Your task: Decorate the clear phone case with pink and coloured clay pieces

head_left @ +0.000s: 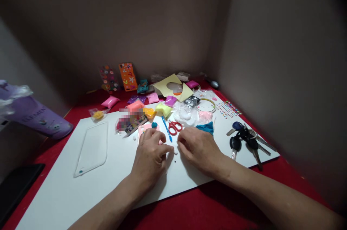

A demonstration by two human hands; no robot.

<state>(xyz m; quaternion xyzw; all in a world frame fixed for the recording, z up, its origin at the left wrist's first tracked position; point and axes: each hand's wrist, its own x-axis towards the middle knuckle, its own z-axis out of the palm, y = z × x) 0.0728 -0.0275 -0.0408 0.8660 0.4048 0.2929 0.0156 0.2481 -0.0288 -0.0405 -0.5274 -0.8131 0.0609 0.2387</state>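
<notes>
My left hand is over a pink phone case, hiding most of it. Its fingers are bent, with thumb and forefinger apart. Facing it, my right hand has its fingertips drawn together in a pinch low over the white board; whatever they hold is hidden. A tiny white clay-like bit and a dark speck lie between the hands. Just beyond the fingers are red-handled scissors, a blue modelling tool and a small teal lump.
A clear phone case outlined in white lies left. Several bright clay packets and plastic wrappers crowd the back, near an orange phone case. Keys lie right, beside a gem sticker sheet. A purple tumbler leans left.
</notes>
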